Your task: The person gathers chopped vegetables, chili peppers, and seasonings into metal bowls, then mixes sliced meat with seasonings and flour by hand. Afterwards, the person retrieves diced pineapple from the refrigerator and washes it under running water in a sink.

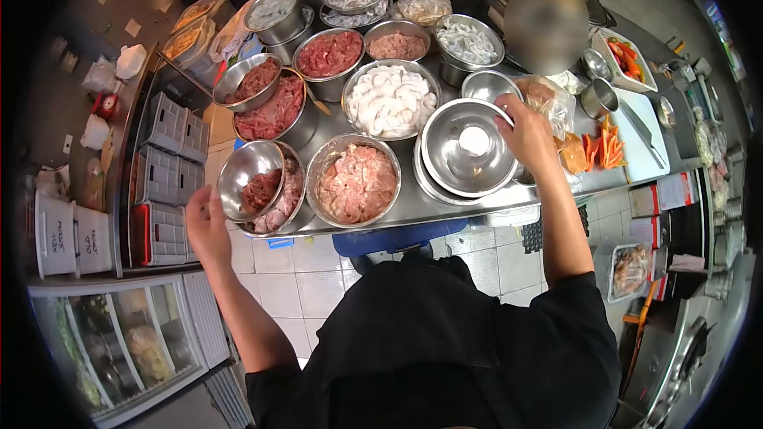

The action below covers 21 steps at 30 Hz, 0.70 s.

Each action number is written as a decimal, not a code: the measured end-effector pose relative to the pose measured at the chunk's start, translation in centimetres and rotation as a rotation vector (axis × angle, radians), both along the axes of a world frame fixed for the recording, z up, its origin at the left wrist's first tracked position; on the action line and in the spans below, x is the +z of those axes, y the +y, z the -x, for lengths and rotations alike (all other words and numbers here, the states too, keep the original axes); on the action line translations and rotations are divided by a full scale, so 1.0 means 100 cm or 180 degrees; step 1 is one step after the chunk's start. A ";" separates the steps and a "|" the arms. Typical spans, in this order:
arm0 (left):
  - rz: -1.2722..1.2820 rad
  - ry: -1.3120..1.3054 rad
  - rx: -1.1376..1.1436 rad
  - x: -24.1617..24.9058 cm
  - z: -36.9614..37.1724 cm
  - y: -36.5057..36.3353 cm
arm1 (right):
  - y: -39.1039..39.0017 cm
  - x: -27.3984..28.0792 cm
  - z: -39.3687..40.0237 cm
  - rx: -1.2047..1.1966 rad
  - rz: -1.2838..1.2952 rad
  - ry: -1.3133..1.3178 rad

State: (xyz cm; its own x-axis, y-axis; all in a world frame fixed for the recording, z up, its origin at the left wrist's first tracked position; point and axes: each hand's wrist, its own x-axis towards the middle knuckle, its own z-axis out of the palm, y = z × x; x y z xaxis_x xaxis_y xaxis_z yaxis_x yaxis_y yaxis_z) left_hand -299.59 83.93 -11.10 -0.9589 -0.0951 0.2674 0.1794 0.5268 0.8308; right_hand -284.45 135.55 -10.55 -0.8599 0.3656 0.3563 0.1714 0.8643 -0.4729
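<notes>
In the head view my left hand (pixel 210 226) is at the left rim of a steel bowl (pixel 234 176) with a little red meat (pixel 262 191) in it, its fingers curled against the rim. This bowl rests tilted over a larger bowl of pale pink meat (pixel 284 208). My right hand (pixel 528 135) grips the right rim of a wide, shiny steel bowl (pixel 457 163) with only small scraps in it. Another steel bowl (pixel 425 183) lies under that one. Between my hands stands a bowl of minced pink meat (pixel 355 179).
Steel bowls of white pieces (pixel 391 101), red meat (pixel 329 53) and brown-pink meat (pixel 396 44) crowd the steel table (pixel 334 228). At right, a knife (pixel 642 133) lies on a white cutting board (pixel 656 155) beside sliced orange peppers (pixel 608 147). Grey crates (pixel 163 175) stand left.
</notes>
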 end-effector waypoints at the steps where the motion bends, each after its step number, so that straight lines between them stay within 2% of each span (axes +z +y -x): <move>1: 0.0119 -0.0034 -0.0236 0.005 -0.008 0.012 | 0.001 0.001 -0.002 0.0054 -0.0114 0.0060; 3: 0.0091 -0.0064 -0.0277 0.004 -0.023 0.040 | 0.000 0.008 -0.003 0.0126 -0.0188 0.0133; 6: 0.0111 -0.0069 -0.0575 0.011 -0.040 0.073 | -0.007 0.017 -0.008 -0.0034 -0.0189 -0.0246; 8: 0.0147 0.0002 -0.0809 0.018 -0.047 0.091 | -0.008 0.022 -0.009 0.0933 -0.0481 0.1137; 9: 0.0114 0.0059 -0.0828 0.022 -0.050 0.097 | -0.011 0.028 -0.010 0.1045 -0.0572 0.1233; 12: 0.0055 0.0092 -0.0872 0.035 -0.057 0.108 | -0.020 0.040 -0.015 0.1261 -0.0959 0.1321; 14: 0.0089 0.0346 -0.1172 0.036 -0.056 0.109 | -0.024 0.042 -0.016 0.1250 -0.1106 0.1406; 16: -0.0016 0.0305 -0.1374 0.034 -0.055 0.113 | -0.032 0.041 -0.012 0.0687 -0.1037 0.1995; 17: -0.0003 0.0368 -0.1521 0.027 -0.049 0.114 | -0.039 0.039 -0.009 0.0516 -0.0710 0.2167; 18: 0.0014 0.0431 -0.1657 0.023 -0.046 0.115 | -0.046 0.034 -0.003 0.0536 -0.0727 0.2156; 19: -0.0428 -0.0376 -0.1734 0.027 -0.052 0.122 | -0.054 0.027 0.005 0.0275 0.0164 0.2322; 20: -0.0392 -0.0517 -0.1896 0.028 -0.052 0.128 | -0.064 0.020 0.014 0.0013 0.1065 0.2454; 21: -0.0807 -0.0626 -0.2012 0.029 -0.053 0.136 | -0.080 0.016 0.025 0.0006 0.1639 0.2474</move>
State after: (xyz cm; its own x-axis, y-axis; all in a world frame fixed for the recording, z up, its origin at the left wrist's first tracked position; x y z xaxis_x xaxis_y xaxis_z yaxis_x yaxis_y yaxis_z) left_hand -294.28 97.49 -8.16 -0.8792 0.4593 0.1269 0.2210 0.1572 0.9625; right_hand -286.99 127.57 -9.00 -0.4487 0.6373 0.6265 -0.3551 0.5162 -0.7794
